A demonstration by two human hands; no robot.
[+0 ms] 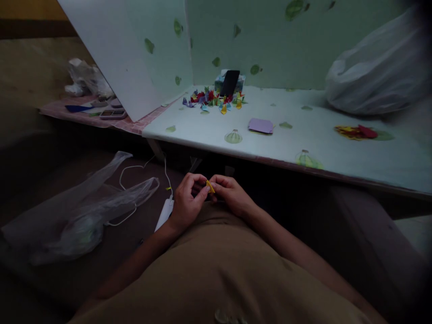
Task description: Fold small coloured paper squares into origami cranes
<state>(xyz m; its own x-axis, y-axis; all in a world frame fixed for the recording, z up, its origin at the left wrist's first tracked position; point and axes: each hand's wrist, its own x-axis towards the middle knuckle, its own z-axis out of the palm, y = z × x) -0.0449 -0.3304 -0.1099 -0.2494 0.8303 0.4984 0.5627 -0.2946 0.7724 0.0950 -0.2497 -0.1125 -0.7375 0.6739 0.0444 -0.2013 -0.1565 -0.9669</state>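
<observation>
A clear plastic bag (84, 211) lies at the left, near a white cable (135, 167). The left hand (185, 204) and the right hand (231, 193) meet over the lap, below the counter (209, 130) edge. Their fingers are pinched narrowly on a small yellow paper (209, 186). It seems very light, thin and easy to crease, so it is best held at its edges.

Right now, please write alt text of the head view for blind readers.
The left hand and right hand pinch a small yellow paper piece before a table. On it lie colourful folded papers and a purple paper stack.
</observation>
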